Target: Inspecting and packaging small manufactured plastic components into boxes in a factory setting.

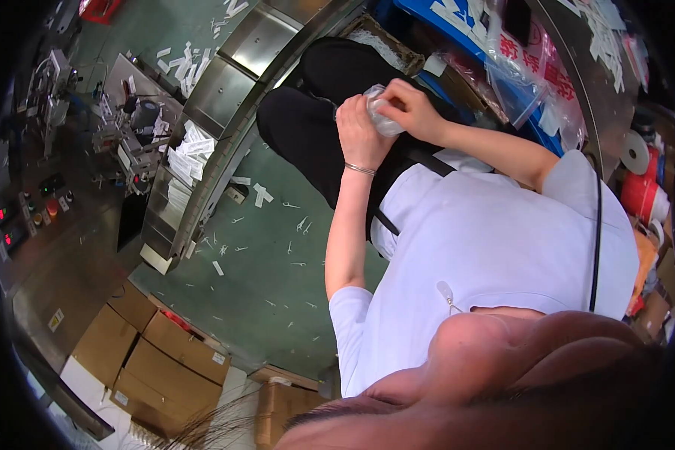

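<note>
Above my lap, both hands come together on a small translucent, whitish wad of clear plastic (pixel 383 112); it looks like film or a thin bag, but its exact kind is unclear. My left hand (pixel 361 132), with a thin bracelet at the wrist, is closed round its left side. From the right, my right hand (pixel 412 111) has its fingers bent and pinched on the upper edge of the same plastic. The fingertips are partly hidden by the plastic and by each other. Black trousers (pixel 300 142) cover my legs just beneath.
A stainless chute (pixel 221 94) holding white strip packets (pixel 191 154) runs along the left, beside machinery (pixel 131 127). At upper right are a blue bin (pixel 551 131), clear bags (pixel 517 75) and a metal table (pixel 607 112). Cardboard boxes (pixel 169 367) stand lower left; small white pieces litter the green floor (pixel 270 255).
</note>
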{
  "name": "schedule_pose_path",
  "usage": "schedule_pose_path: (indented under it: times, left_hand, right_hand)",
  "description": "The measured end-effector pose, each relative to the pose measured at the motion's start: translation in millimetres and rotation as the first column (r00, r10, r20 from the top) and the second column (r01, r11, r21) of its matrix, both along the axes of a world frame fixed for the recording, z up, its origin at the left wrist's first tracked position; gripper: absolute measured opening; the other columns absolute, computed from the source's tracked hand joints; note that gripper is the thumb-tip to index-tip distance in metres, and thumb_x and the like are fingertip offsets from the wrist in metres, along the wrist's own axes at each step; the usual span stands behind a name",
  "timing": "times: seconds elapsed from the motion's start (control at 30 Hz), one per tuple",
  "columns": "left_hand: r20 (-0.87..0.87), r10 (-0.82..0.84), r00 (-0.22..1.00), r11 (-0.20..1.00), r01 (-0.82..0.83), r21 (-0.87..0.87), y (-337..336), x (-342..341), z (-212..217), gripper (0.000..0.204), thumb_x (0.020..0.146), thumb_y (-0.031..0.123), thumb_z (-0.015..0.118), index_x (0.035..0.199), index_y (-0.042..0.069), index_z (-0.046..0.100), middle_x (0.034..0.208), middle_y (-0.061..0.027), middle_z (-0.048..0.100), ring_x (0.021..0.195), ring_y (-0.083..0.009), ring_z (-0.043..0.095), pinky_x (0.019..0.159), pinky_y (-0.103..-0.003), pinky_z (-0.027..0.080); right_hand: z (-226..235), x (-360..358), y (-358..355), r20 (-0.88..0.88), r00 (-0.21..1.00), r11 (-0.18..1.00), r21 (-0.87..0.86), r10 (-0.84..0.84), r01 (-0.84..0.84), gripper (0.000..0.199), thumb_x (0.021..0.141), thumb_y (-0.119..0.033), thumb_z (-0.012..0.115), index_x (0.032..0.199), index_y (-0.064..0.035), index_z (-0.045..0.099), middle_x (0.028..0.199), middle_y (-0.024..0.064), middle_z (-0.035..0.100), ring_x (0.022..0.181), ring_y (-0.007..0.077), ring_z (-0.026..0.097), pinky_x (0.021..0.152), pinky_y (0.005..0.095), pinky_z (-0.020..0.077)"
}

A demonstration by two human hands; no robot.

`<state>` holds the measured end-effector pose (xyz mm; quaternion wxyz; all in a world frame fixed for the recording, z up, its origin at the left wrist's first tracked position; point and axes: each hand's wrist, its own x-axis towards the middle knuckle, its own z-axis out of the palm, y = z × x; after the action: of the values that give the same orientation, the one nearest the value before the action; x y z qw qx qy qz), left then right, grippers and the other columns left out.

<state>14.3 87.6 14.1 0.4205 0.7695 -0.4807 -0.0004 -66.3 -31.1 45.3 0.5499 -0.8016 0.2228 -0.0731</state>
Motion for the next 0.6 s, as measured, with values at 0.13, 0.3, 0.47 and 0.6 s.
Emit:
schedule_pose_path:
  times: [0.13,0.3,0.47,0.6]
  left_hand:
    - [0.036,-0.017,0.999,0.999,0.019,-0.048,-8,-6,2,0.075,0.051,0.014,0.077,0.114,0.0,0.039,0.109,-0.0169,0.049,0.099,-0.0341,0.049,0.088,-0.042,0.038]
    - [-0.203,0.096,0.975,0.989,-0.117,-0.092,0,-15,4,0.072,0.051,0.01,0.076,0.113,0.002,0.039,0.107,-0.0158,0.049,0.099,-0.0338,0.049,0.088,-0.042,0.038]
    - [-0.107,0.037,0.994,0.973,-0.06,-0.224,-4,-14,-5,0.072,0.052,0.008,0.075,0.114,0.002,0.039,0.11,-0.0156,0.048,0.101,-0.0347,0.048,0.09,-0.043,0.037]
    - [-0.171,-0.028,0.985,0.982,-0.005,-0.19,5,-13,23,0.063,0.056,0.007,0.073,0.111,0.003,0.041,0.109,-0.0148,0.05,0.102,-0.0352,0.048,0.091,-0.043,0.037]
  right_hand:
    - [4,10,-2,0.075,0.991,0.988,-0.121,0.108,-0.098,0.015,0.077,-0.007,0.062,0.089,-0.0009,0.057,0.086,0.0064,0.053,0.07,0.013,0.052,0.061,0.0258,0.0434]
    - [22,-5,-7,0.096,0.995,0.958,0.288,-0.023,-0.005,0.013,0.073,-0.005,0.062,0.084,0.0,0.056,0.083,0.0083,0.053,0.07,0.0172,0.054,0.059,0.0285,0.0429]
    - [10,2,-3,-0.048,0.934,0.932,-0.054,0.355,-0.358,0.011,0.073,-0.007,0.062,0.081,-0.0009,0.058,0.081,0.0087,0.054,0.075,0.0206,0.057,0.06,0.0298,0.0437]
    - [4,3,-1,-0.126,0.888,0.887,-0.086,0.442,-0.454,0.01,0.074,-0.008,0.061,0.081,-0.0018,0.058,0.079,0.0088,0.054,0.075,0.0217,0.057,0.061,0.0308,0.044]
